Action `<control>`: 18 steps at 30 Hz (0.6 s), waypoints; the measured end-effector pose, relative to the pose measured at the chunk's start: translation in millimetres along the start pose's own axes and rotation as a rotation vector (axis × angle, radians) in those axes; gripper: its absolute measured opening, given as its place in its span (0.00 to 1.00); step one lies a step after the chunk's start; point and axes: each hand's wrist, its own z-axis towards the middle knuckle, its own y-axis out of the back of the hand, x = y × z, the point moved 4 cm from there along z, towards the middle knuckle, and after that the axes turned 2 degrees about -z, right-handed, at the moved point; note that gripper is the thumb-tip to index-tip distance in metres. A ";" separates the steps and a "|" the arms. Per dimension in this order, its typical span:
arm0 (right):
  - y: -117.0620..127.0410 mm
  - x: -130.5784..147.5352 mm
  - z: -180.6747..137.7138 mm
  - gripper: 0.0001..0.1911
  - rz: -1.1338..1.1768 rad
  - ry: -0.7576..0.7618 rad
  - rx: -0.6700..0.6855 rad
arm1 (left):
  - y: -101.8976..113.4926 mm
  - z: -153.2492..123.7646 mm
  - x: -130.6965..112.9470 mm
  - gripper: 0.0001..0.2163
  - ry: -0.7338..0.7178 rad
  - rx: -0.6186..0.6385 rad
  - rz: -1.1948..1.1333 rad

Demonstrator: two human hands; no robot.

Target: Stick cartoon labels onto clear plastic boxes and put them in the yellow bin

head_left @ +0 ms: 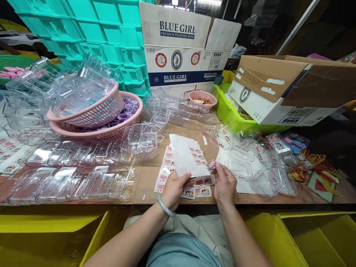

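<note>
My left hand (174, 190) is closed on a white sticker sheet (185, 157), its thumb on top near the lower edge. The sheet is mostly blank, with a column of printed cat stickers along its right side. Between the thumb and fingers of my right hand (224, 183) is a small printed sticker (212, 166), just off the sheet's right edge. More sticker sheets (164, 174) with red lettering and cartoon cats lie beneath on the cardboard-covered table. To the left stand rows of clear plastic boxes (66, 181).
Pink baskets (130, 126) hold clear boxes and purple pieces at left. Turquoise crates (111, 33) and a Blue Girl carton (178, 52) rise behind. A green basket (236, 120) carries another open carton (267, 89) at right. Yellow bins (50, 237) flank my lap.
</note>
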 end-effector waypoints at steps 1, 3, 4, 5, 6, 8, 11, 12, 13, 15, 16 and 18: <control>6.4 0.7 7.2 0.09 0.091 -0.037 -0.076 | 6.6 -2.8 0.4 0.22 0.010 -0.022 0.002; 18.5 8.6 17.3 0.10 0.158 -0.025 -0.194 | 20.5 -13.2 -2.8 0.27 -0.046 -0.072 0.035; 22.9 15.7 19.1 0.10 0.114 0.019 -0.224 | 27.1 -21.0 -7.0 0.30 -0.134 -0.118 0.070; 25.1 24.4 18.3 0.11 0.024 0.090 -0.234 | 32.2 -30.3 -12.5 0.33 -0.249 -0.170 0.121; 24.3 34.1 14.9 0.12 -0.097 0.191 -0.216 | 34.7 -40.3 -18.3 0.34 -0.374 -0.217 0.181; 11.0 52.0 0.9 0.12 -0.362 0.465 -0.073 | 29.8 -55.4 -25.7 0.32 -0.521 -0.220 0.282; -24.4 61.6 -31.4 0.17 -0.603 0.892 0.285 | 7.2 -49.6 -23.2 0.18 -0.338 0.011 0.194; -34.6 60.0 -40.8 0.20 -0.635 0.972 0.390 | 0.2 -42.3 -22.1 0.16 -0.244 0.072 0.094; -42.6 57.3 -47.5 0.23 -0.649 1.000 0.465 | -4.9 -33.8 -22.3 0.14 -0.171 0.100 -0.012; -50.5 51.4 -50.6 0.28 -0.618 0.897 0.497 | -8.7 -16.4 -27.3 0.12 -0.124 0.078 -0.169; -50.9 48.3 -47.1 0.31 -0.572 0.775 0.466 | -8.6 -9.0 -30.8 0.11 -0.127 0.062 -0.200; -50.9 39.4 -34.3 0.29 -0.439 0.443 0.458 | -7.5 1.4 -38.1 0.10 -0.141 0.073 -0.194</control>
